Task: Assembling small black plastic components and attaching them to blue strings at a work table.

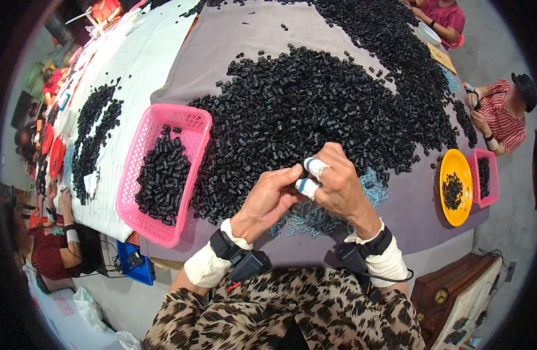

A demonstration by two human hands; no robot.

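Observation:
My left hand (269, 197) and my right hand (342, 185) meet in front of a large heap of black plastic pieces (303, 105), short and cylindrical. Between the fingertips shows a bit of a small black plastic piece (304, 174), mostly hidden. Both hands are closed in a pinch around it. White finger sleeves (307, 188) with blue stripes cover fingers at the right hand. Under and beside the hands lies a pile of small translucent blue parts (303, 223). Left of the heap, a pink basket (147, 226) holds more black pieces.
At right stand a yellow plate (462, 203) and a smaller pink basket (494, 192), both with black pieces. Across the right corner sits a co-worker in a striped shirt (505, 116). Others work along the left edge. More black pieces (96, 131) lie on the white cloth (154, 64).

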